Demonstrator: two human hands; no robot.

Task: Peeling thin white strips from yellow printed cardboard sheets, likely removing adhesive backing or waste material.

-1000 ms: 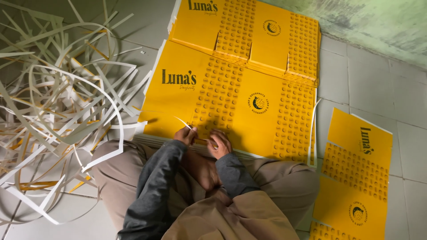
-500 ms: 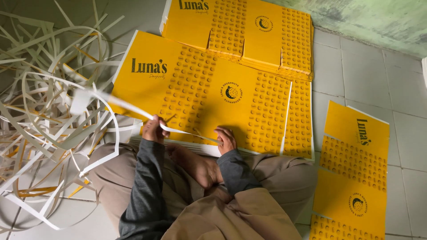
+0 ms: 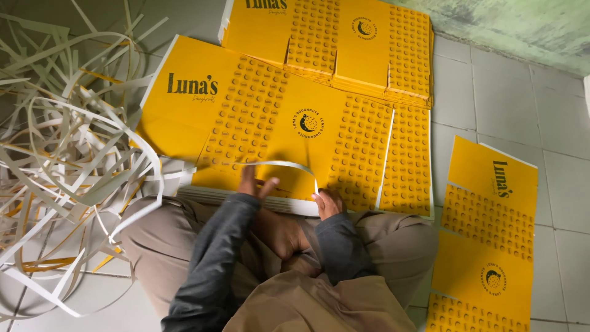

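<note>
I sit cross-legged on a tiled floor in front of a stack of flat yellow cardboard box sheets (image 3: 246, 123) with dotted panels and round emblems. My left hand (image 3: 253, 183) is over the stack's near edge and grips a thin white paper strip (image 3: 283, 163). The strip arcs from that hand over to my right hand (image 3: 329, 203). My right hand presses its fingertips on the stack's near edge, where the strip's end comes down.
A big tangle of white and yellow-edged trimmed strips (image 3: 67, 160) covers the floor on my left. A second yellow stack (image 3: 344, 49) lies behind the first. More yellow sheets (image 3: 491, 246) lie at my right. A greenish wall (image 3: 522, 24) is beyond.
My left hand, which had pulled the strip out to the left, has come back toward the right hand. The strip now bows up in an arc between the two hands.
</note>
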